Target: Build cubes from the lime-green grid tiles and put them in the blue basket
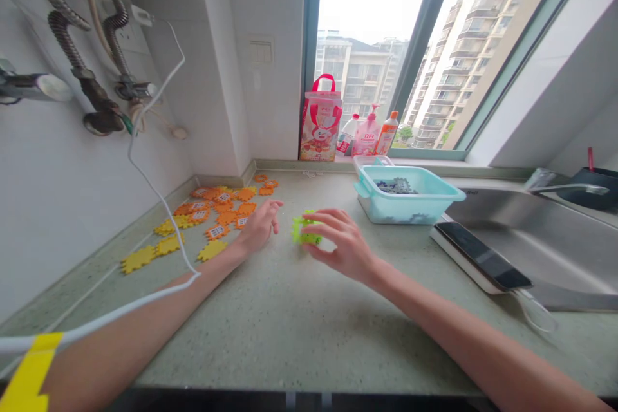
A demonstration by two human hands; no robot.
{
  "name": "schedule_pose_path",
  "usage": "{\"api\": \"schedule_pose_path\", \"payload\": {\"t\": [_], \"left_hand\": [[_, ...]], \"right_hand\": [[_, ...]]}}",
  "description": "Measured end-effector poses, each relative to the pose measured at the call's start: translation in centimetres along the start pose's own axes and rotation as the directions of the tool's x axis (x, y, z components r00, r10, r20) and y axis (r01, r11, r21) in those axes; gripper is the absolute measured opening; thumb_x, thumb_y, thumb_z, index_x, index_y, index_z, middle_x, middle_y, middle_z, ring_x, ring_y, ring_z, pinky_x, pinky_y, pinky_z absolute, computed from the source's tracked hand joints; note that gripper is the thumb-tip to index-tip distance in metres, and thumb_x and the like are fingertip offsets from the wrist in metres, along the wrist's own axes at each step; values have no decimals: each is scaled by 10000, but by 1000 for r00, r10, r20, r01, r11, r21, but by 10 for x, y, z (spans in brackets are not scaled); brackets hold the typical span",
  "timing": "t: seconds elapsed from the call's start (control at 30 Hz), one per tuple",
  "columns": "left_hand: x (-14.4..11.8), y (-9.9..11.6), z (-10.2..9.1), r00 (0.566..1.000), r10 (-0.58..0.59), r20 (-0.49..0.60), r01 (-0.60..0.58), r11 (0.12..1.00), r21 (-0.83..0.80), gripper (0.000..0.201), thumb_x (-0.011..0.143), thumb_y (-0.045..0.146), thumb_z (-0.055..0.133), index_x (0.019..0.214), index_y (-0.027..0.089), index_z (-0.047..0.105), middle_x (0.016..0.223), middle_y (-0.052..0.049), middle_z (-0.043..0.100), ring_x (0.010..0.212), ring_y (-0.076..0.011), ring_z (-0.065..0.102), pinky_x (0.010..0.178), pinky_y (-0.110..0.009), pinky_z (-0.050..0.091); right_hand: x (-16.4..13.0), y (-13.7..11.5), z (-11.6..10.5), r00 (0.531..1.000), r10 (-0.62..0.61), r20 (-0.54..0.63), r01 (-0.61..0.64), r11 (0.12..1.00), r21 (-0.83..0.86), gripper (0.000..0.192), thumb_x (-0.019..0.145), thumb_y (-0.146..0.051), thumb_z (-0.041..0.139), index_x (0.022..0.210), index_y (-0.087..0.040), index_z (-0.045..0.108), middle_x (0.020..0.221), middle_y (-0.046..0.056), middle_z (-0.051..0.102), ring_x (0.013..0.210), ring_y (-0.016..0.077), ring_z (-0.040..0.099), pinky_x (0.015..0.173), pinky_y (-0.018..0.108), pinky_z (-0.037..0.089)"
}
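Right hand [344, 246] grip closed around small lime-green toothed plastic block assembly [306, 230], steadying it on speckled tabletop [299, 322]; left hand [259, 225] loosely spread, empty, beside scattered orange and yellow gear-edged plastic tiles [212, 214].

No lettering on the bottles [369, 135] or bag [319, 119] is legible.

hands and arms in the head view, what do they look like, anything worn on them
Both arms are bare to the frame edge: no sleeves, gloves, watch or rings visible. The left hand and right hand have slim fingers. A strip of yellow tape sits by the left forearm, where a white cable crosses.
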State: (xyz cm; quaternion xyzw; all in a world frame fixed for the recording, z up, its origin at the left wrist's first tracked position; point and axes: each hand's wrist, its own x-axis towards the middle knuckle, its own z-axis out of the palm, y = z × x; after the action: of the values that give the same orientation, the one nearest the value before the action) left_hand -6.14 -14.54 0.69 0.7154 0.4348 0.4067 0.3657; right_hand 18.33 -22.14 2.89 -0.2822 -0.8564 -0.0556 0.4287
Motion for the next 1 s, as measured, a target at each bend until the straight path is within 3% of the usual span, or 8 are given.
{"api": "schedule_pose_path", "payload": {"t": [0.1,0.23,0.37,0.57,0.67,0.77,1.0], "left_hand": [[0,1,0,1000,-2,25,1,999,43,582,1057,614,320,1332,170,577,648,40,597,445,-123,429,472,-235,330],[-2,2,0,999,-1,45,-3,996,91,612,1056,635,293,1288,169,614,678,18,627,451,-124,450,469,-235,335],[-3,3,0,998,4,62,-10,996,93,607,1053,641,298,1269,176,623,673,19,631,454,-127,461,473,-234,348],[0,-1,0,998,16,56,-21,996,85,597,1050,625,285,1251,175,623,670,7,630,464,-131,471,479,-231,352],[0,-1,-1,999,2,52,-5,998,61,611,1045,641,278,1252,177,618,664,14,616,462,-133,470,470,-230,349],[0,0,-2,999,-15,40,15,1000,13,634,1033,667,283,1261,171,605,669,25,601,437,-125,444,455,-232,350],[2,-4,-5,1000,-4,30,6,999,-47,616,1025,651,289,1253,164,590,660,30,586,426,-118,437,440,-225,343]], "right_hand": [[5,23,-13,990,113,-81,-119,990,-79,203,1006,-344,667,1188,-276,726,1298,71,742,1171,255,654,1028,459,493],[2,37,-12,989,143,-23,-145,981,-130,206,1014,-364,661,1183,-269,730,1297,71,744,1162,258,660,1029,463,492],[-3,38,-8,984,157,88,-141,976,-166,198,1008,-382,669,1150,-265,742,1297,84,743,1174,272,654,1019,479,497],[12,23,-32,991,127,50,-116,977,-177,362,944,-401,727,1287,-289,694,1410,104,671,1249,313,622,1066,535,491],[35,10,-46,971,106,216,-61,977,-206,567,874,-430,787,1401,-304,623,1474,106,618,1291,340,600,1064,553,490],[60,2,-49,901,89,424,6,976,-217,672,794,-439,846,1415,-331,615,1427,99,641,1228,343,639,1012,529,516],[86,5,-36,864,114,491,7,971,-237,681,712,-403,895,1348,-349,659,1290,78,674,1021,282,695,882,417,545]]}}
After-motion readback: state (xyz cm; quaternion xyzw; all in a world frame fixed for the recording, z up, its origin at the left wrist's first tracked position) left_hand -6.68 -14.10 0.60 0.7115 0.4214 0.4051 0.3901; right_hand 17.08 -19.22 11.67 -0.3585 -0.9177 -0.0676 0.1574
